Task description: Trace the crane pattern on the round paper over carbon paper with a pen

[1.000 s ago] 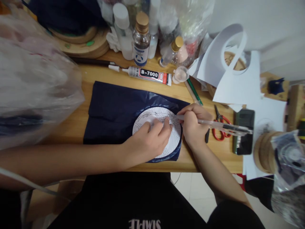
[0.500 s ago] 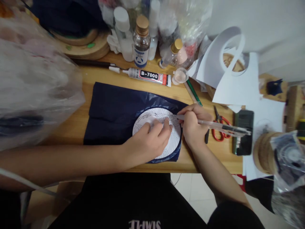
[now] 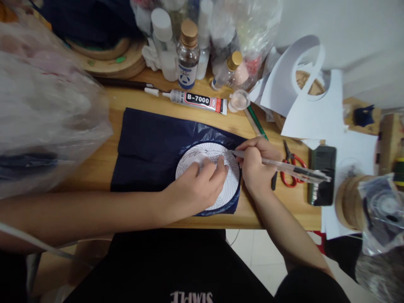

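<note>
A round white paper [image 3: 232, 185] printed with fine black curved lines lies on a dark blue sheet [image 3: 148, 143], inside a dark ring-like edge. My left hand [image 3: 197, 185] rests on the paper, its fingers bent and slightly apart, tips pressing down; nothing shows gripped in it. At the paper's upper right edge, my right hand [image 3: 257, 166] is closed around a clear-barrelled pen [image 3: 288, 168]. The pen's tip meets the line pattern, and its back end slants out to the right.
Red-handled scissors [image 3: 293, 170] and a dark phone-like box [image 3: 322, 174] lie to the right. Behind are a B-7000 glue tube [image 3: 197, 101], a cork-capped bottle [image 3: 187, 59] and a green pencil [image 3: 257, 122]. A plastic bag [image 3: 53, 105] fills the left; cut paper [image 3: 312, 118] stands back right.
The pen's tip and right fingers have shifted very slightly at the paper's edge, and its back end dips a little. My left hand stays in place.
</note>
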A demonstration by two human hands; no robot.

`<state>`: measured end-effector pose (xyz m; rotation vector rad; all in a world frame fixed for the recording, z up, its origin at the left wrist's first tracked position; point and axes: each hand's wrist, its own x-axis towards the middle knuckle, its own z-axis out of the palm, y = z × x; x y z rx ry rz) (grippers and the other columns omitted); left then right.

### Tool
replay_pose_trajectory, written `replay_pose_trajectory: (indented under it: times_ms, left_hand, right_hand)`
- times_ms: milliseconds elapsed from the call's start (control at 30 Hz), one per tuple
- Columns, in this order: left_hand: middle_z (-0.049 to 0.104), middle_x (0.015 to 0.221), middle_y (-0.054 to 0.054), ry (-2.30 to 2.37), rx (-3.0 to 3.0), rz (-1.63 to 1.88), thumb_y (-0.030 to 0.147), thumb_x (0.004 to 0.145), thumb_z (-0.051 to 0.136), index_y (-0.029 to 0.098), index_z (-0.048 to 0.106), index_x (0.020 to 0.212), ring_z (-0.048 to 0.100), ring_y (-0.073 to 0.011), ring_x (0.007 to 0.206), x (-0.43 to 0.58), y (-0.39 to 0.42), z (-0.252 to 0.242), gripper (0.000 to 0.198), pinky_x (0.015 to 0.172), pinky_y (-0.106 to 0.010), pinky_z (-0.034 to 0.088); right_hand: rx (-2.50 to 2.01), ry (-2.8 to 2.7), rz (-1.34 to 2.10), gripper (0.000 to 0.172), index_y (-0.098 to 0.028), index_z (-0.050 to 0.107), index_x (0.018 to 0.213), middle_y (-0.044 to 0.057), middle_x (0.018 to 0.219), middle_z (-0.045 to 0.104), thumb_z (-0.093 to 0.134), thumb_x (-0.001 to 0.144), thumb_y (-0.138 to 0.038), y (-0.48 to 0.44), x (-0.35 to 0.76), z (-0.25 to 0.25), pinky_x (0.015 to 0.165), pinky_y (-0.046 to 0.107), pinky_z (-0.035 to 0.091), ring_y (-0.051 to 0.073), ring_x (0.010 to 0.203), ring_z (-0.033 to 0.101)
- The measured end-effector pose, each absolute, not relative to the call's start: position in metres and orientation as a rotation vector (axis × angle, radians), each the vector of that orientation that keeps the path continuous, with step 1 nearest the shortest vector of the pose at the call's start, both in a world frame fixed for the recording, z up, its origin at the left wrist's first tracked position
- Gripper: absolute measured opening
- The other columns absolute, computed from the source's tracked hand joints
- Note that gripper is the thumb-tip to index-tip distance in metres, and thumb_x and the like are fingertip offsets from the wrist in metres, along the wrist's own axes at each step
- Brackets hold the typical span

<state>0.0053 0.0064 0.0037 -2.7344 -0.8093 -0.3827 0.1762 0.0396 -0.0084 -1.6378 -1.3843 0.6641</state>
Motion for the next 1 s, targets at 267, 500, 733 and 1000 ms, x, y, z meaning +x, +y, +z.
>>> replay_pose_trajectory:
  times_ms: [267,500,733,1000]
  left_hand:
    - [0.065,0.119,-0.018,-0.809,-2.734,-0.379,0.014,0.091,0.052,0.005,0.064,0.116,0.063,-0.0245,0.085,0.0050,0.0070,0.0034,0.029,0.059,-0.031,0.047]
    - [0.065,0.118,-0.019,-0.804,-2.749,-0.384,0.013,0.090,0.054,0.005,0.064,0.117,0.063,-0.0251,0.086,0.0045,0.0057,0.0029,0.030,0.059,-0.031,0.047]
    - [0.065,0.118,-0.020,-0.811,-2.768,-0.401,0.014,0.089,0.056,0.004,0.064,0.117,0.060,-0.0246,0.087,0.0043,0.0062,0.0021,0.030,0.062,-0.031,0.046]
    - [0.067,0.117,-0.017,-0.802,-2.741,-0.386,0.013,0.090,0.051,0.006,0.066,0.115,0.063,-0.0257,0.086,0.0046,0.0064,0.0040,0.030,0.058,-0.031,0.048]
  right_hand:
    - [-1.648,-1.390,0.664,0.021,-0.018,0.061,0.058,-0.004,0.048,0.054,0.044,0.068,-0.014,0.0402,0.1759,-0.0073,0.045,0.022,0.040,0.009,0.045,0.050]
    - [-1.583,-1.319,0.662,0.023,-0.019,0.061,0.055,-0.005,0.044,0.053,0.042,0.065,-0.010,0.0383,0.1756,-0.0084,0.040,0.020,0.037,0.007,0.039,0.045]
    - [-1.608,-1.331,0.635,0.023,-0.019,0.060,0.053,-0.005,0.044,0.053,0.041,0.064,-0.012,0.0393,0.1777,-0.0084,0.039,0.020,0.036,0.007,0.039,0.045]
    - [-1.578,-1.416,0.652,0.023,-0.019,0.061,0.052,-0.004,0.046,0.056,0.042,0.062,-0.012,0.0396,0.1760,-0.0047,0.041,0.022,0.036,0.008,0.041,0.046]
